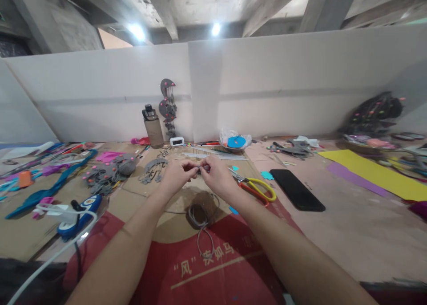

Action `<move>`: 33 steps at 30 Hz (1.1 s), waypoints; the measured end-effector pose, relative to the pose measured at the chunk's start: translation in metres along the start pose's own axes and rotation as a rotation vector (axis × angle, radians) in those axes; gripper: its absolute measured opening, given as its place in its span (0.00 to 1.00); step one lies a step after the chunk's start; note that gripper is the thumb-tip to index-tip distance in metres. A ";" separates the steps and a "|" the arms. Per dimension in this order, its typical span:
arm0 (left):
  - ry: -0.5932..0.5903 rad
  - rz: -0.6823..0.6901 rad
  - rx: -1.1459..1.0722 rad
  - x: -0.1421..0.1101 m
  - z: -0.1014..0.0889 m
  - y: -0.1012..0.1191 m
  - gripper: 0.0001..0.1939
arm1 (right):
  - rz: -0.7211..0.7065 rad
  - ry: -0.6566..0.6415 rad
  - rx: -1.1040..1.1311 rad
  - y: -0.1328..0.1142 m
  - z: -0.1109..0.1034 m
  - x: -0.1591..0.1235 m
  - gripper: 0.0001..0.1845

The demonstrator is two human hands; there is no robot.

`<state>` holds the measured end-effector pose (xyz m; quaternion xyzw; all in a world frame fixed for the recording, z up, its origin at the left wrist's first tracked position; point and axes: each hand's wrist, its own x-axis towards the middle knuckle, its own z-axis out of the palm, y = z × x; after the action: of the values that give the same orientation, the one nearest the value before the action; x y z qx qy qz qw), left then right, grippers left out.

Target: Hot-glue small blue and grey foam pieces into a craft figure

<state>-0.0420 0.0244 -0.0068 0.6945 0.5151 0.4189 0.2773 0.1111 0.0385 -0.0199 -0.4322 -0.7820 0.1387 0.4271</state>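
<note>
My left hand (178,173) and my right hand (216,175) meet over the middle of the work surface, fingertips pinched almost together. Between them is a small dark grey piece (199,170), mostly hidden by the fingers; its kind cannot be made out. Below the hands lies a loose coil of thin grey cord (202,225), one strand trailing left. Whether the cord joins the held piece is unclear. Just right of my right hand are scissors with yellow and orange handles (263,189). A grey cut-out ornament (155,169) lies left of my left hand.
A black phone (296,190) lies at right, near yellow sheet material (376,173). At left are a blue-and-white power strip (80,216) with a white cable and grey pieces with pink dots (110,171). A bottle (153,129) and a bowl (235,142) stand by the white partition (283,73).
</note>
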 end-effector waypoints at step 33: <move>0.638 -0.049 -0.893 0.027 -0.041 -0.035 0.14 | 0.096 -0.031 -0.086 -0.004 -0.016 -0.005 0.14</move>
<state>-0.0912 0.0589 -0.0068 0.3359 0.3618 0.7799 0.3848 0.1228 0.0294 -0.0111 -0.4851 -0.7721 0.1321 0.3887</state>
